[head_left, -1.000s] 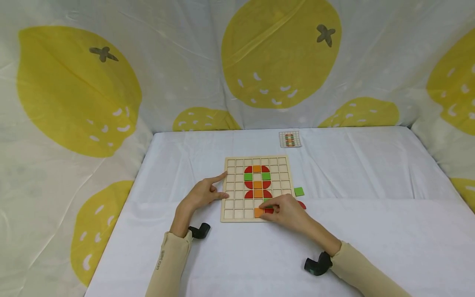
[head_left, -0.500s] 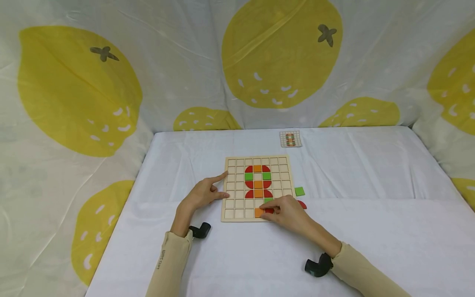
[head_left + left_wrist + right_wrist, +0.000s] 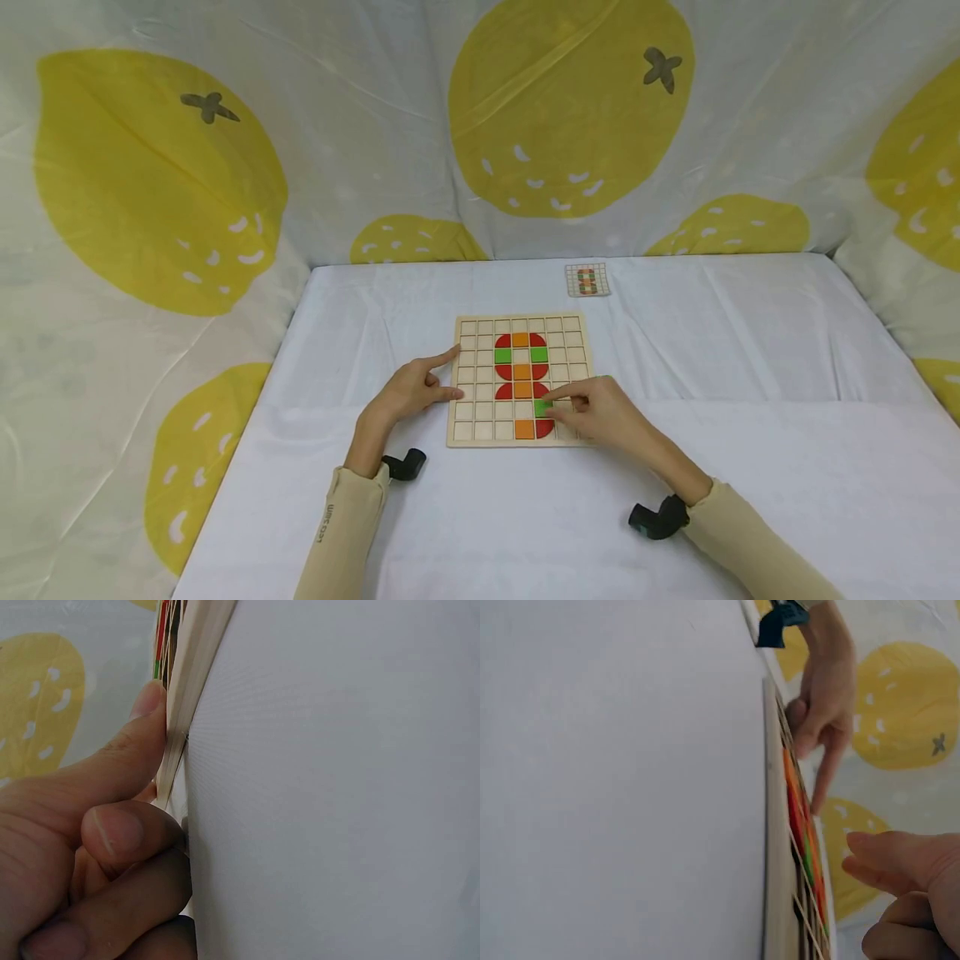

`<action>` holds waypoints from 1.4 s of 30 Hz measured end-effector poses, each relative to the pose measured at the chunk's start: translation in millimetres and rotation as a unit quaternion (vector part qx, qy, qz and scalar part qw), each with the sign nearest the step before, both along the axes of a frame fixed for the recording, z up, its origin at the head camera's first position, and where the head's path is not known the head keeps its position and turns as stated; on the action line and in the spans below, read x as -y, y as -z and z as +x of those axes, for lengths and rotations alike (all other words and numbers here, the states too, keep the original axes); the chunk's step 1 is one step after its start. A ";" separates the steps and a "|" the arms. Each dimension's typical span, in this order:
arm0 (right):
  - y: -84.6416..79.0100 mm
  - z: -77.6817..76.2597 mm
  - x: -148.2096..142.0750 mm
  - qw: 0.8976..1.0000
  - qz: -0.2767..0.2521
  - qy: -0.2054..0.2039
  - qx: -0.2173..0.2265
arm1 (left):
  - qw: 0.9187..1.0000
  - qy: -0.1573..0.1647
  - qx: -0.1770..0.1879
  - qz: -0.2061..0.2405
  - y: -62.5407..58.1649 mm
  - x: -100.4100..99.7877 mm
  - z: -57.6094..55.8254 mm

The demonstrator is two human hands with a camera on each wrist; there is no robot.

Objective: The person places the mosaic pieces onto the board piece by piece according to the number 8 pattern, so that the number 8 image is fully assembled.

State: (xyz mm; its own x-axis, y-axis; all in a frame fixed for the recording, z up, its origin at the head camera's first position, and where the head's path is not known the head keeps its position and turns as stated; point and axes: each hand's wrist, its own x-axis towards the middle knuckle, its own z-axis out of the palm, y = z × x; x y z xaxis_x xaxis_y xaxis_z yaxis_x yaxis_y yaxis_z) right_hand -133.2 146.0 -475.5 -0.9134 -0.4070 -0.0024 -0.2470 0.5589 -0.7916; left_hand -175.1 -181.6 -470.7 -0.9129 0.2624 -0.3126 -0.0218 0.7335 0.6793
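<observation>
In the head view a wooden grid board lies on the white cloth. Red rounded pieces, orange square tiles and green square tiles sit in its cells. My left hand touches the board's left edge with extended index finger and thumb; the left wrist view shows the thumb against the rim. Over the board's lower right hovers my right hand, thumb and index finger near a green tile. In the right wrist view its fingers are above the board, with nothing visible between them.
A small card printed with a coloured grid pattern lies behind the board. White cloth covers the table, and a lemon-print curtain stands around it. Black wrist devices are on both forearms.
My right hand has left the orange tile in the bottom row and moved up and right. It now covers the loose green tile and red piece beside the board. The left hand stays put.
</observation>
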 end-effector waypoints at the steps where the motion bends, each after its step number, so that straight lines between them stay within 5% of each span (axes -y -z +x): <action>1: -1.7 -3.8 -6.8 1.000 0.004 0.001 -0.003 | 1.000 0.000 0.000 0.000 0.2 0.1 0.0; 9: -15.8 -29.6 -66.0 0.999 0.040 0.017 0.016 | 1.000 0.000 0.001 0.001 0.5 0.8 -0.1; 15: -11.9 -34.8 -91.0 0.996 0.043 -0.020 0.075 | 1.000 -0.005 0.004 -0.003 0.0 0.8 0.4; 20: -2.4 -36.9 -95.3 0.991 0.038 -0.065 0.115 | 1.000 -0.005 0.006 0.003 -0.2 0.5 1.2; 32: 5.4 -39.5 -98.5 0.985 0.012 -0.119 0.127 | 1.000 -0.004 -0.001 0.000 -1.3 -0.7 1.2; 42: 8.8 -40.0 -98.2 0.989 0.029 -0.098 0.111 | 1.000 -0.002 -0.004 -0.003 0.0 -0.8 1.0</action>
State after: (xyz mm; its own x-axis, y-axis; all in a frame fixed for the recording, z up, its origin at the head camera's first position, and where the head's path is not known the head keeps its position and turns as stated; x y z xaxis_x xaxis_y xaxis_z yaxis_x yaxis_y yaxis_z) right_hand -173.2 244.2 -484.3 -0.7916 -0.5693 -0.2222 -0.1789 0.5636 -0.8065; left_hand -174.1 -180.8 -470.7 -0.9162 0.2577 -0.3068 -0.0188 0.7373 0.6753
